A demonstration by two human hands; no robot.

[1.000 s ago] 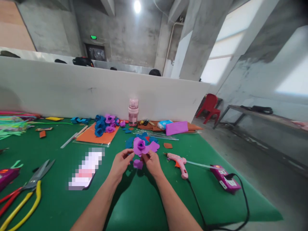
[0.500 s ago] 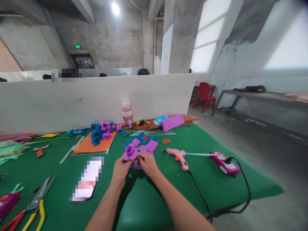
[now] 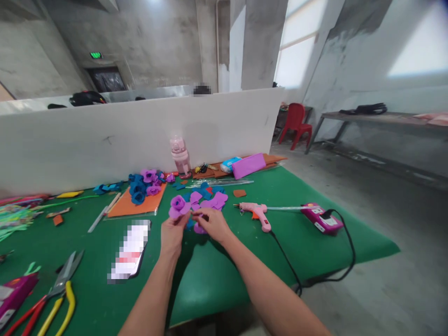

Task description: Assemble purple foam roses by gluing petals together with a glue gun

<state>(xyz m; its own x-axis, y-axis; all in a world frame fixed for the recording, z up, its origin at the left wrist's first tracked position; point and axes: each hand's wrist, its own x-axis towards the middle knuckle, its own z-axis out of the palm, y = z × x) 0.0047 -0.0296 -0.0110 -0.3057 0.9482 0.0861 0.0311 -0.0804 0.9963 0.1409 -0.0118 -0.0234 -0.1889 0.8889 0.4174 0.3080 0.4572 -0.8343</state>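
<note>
My left hand [image 3: 172, 235] is closed on a purple flower [image 3: 178, 206] from below, its layered petals facing up. Close beside it, my right hand [image 3: 214, 225] has thumb and forefinger pinched together near the flower's lower right side. Whatever that pinch holds is too small to make out. Loose purple petals [image 3: 216, 200] lie just beyond my hands, with blue petals [image 3: 202, 190] behind them. To the right a pink glue gun [image 3: 255, 212] lies on its side, a clear glue stick in its back.
Finished blue and purple flowers [image 3: 138, 189] rest on an orange sheet [image 3: 117, 208]. A phone [image 3: 131, 249] and pliers and shears [image 3: 63, 282] lie left. The glue gun's cord hangs over the green table's [image 3: 206, 294] front edge. A pink bottle [image 3: 180, 157] stands by the white partition [image 3: 140, 135].
The flower has shifted left with my left hand. My right fingers, earlier against the petals, now sit a little apart from them. The whole view has tilted slightly downward.
</note>
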